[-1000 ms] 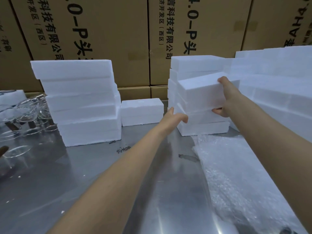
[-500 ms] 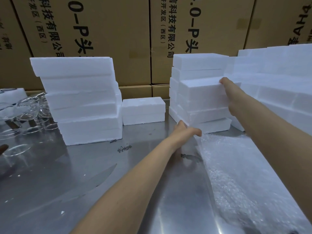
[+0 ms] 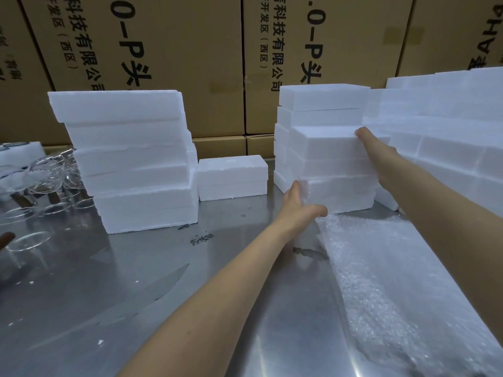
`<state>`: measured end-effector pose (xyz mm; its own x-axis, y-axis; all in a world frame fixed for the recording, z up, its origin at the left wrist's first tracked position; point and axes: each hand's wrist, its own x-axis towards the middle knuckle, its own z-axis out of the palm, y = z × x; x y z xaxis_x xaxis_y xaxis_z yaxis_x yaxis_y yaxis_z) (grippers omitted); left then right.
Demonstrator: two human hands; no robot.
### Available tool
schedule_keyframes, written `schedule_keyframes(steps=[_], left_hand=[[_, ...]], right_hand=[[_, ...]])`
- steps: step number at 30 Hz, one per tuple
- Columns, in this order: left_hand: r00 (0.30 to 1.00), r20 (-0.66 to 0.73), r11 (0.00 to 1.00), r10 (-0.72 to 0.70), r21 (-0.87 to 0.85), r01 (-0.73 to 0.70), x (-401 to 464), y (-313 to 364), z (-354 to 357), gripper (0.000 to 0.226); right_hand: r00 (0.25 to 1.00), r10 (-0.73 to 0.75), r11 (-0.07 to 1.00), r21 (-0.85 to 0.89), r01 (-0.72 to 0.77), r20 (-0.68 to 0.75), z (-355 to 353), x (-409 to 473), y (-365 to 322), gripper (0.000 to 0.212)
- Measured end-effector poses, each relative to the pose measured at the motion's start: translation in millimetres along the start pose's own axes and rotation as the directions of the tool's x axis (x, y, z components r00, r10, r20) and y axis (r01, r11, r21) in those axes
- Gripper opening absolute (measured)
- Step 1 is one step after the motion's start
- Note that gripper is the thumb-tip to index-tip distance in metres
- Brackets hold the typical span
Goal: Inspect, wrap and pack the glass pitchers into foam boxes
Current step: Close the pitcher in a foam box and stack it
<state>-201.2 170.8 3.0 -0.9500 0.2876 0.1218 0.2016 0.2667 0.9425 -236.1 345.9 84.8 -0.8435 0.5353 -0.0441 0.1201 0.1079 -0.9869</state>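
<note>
two hands (image 3: 299,210), three foam box stacks (image 3: 136,159), one lone foam box (image 3: 232,176), one bubble wrap sheet (image 3: 394,281)
</note>
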Motion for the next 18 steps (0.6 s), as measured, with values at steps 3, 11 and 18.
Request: schedule_keyframes(steps=[3,11,18], left_hand=[[0.999,-0.044,1.0,0.001,-0.009,-0.002,4.4,-1.8,-3.4,0.097],[0.961,-0.216,0.982,0.172,0.114,-0.151,15.5,6.5,-3.0,0.082],[0.956,-0.23,0.967,0.182,0.22,-0.131,22.2,3.8,-6.7,0.073]], right_hand=[[1.0,-0.006,1.0,-0.023,0.007,0.03,-3.6,0.7,-0.8,0.099],[0.999,-0.007,0.999,-0.031,0.008,0.04,-3.3,6.2,-0.1,0.1],[0.998,-0.008,1.0,-0.018,0.009,0.065,-4.0,6.1,-1.8,0.093]])
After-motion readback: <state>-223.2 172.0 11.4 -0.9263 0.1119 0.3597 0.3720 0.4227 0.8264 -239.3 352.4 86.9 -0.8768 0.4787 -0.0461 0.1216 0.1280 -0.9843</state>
